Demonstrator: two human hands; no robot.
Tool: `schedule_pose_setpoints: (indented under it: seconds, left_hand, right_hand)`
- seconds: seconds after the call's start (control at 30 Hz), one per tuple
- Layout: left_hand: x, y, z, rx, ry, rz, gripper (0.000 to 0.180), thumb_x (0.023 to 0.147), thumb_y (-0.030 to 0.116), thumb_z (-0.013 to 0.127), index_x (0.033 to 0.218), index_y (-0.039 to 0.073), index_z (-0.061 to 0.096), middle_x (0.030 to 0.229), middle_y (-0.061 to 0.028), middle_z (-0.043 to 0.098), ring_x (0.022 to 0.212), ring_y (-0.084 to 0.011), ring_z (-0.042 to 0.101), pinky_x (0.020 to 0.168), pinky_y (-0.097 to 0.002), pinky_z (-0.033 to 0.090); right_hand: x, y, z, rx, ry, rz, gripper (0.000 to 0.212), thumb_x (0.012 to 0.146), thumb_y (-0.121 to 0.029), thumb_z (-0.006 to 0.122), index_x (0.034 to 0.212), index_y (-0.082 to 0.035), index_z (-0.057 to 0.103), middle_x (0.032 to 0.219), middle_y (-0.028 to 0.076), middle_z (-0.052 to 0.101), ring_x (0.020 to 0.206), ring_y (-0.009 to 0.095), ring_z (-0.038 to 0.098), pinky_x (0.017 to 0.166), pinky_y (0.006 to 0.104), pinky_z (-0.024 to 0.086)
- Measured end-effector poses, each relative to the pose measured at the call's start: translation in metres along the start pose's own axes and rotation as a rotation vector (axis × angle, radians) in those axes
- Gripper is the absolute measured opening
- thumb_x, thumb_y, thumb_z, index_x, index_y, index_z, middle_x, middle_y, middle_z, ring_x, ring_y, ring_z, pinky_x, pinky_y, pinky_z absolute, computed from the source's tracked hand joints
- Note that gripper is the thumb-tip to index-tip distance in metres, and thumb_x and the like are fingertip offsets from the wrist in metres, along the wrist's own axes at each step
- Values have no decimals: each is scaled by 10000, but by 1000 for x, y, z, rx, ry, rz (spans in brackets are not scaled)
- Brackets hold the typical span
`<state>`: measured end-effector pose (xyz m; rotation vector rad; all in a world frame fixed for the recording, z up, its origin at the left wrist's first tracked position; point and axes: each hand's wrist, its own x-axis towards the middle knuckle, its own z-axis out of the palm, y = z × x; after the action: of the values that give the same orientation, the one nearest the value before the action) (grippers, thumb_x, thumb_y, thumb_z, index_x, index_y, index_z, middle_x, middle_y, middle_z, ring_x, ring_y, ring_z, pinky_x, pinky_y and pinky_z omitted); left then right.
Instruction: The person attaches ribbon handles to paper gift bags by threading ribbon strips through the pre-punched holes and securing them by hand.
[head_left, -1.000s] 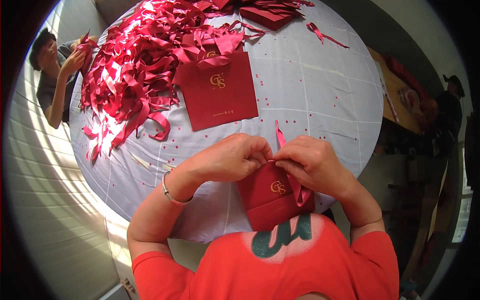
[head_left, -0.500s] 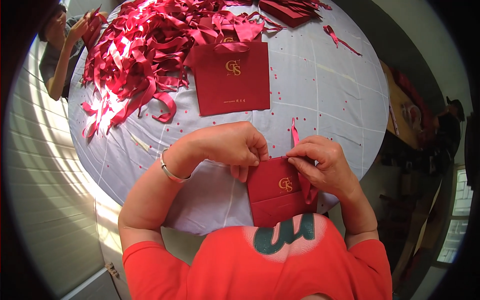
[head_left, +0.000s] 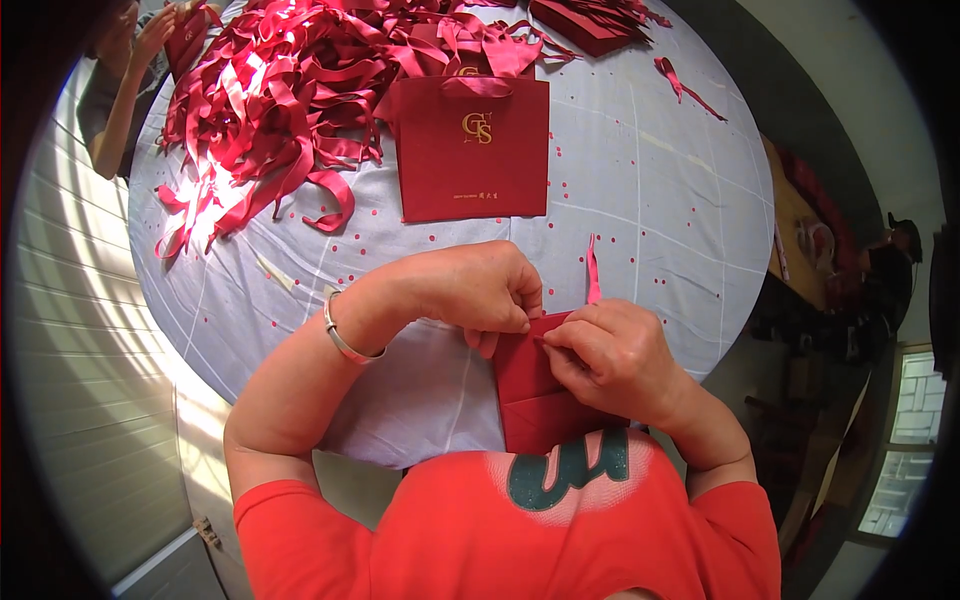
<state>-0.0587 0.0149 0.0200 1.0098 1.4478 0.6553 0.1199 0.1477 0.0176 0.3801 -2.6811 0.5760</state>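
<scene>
A small dark red paper gift bag (head_left: 522, 372) lies at the table's near edge, against my shirt, its lower part folded across. My left hand (head_left: 490, 290) is closed, thumb and fingers pinching the bag's top left edge. Over the bag's front my right hand (head_left: 620, 360) is closed in a pinch, its fingertips close to the left ones by the top edge. A red ribbon (head_left: 593, 272) sticks up beyond the right hand and runs beneath it. What lies right between the right fingertips is small and mostly covered; it looks like ribbon.
Farther back stands a finished-looking red gift bag (head_left: 475, 150) with a ribbon handle. A big heap of red ribbons (head_left: 290, 110) fills the table's far left. Red bags (head_left: 590, 25) are stacked at the back, a loose ribbon (head_left: 685, 88) nearby. Another person's hand (head_left: 155, 35) holds a bag.
My right hand has slid left across the bag's front, toward my left fingertips, covering the gold print. The ribbon that hung below it is now hidden. My left hand stays nearly still.
</scene>
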Motion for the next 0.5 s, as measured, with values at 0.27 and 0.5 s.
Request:
schedule_pose_setpoints:
  seconds: [0.27, 0.5]
  left_hand:
    - [-1, 3, 2, 17, 30, 29, 129, 863, 57, 601, 921, -30, 677, 685, -82, 663, 576, -146, 662, 543, -284, 531]
    - [4, -5, 5, 36, 58, 111, 125, 815, 45, 601, 885, -26, 676, 643, -73, 650, 556, -138, 645, 514, -289, 483]
  right_hand:
    - [4, -16, 0, -113, -40, 101, 129, 690, -15, 736, 737, -37, 618, 681, 94, 617, 609, 267, 633, 544, 357, 521]
    - [11, -23, 6, -196, -118, 61, 145, 712, -31, 712, 704, -36, 567, 644, 92, 552, 563, 277, 585, 506, 372, 490]
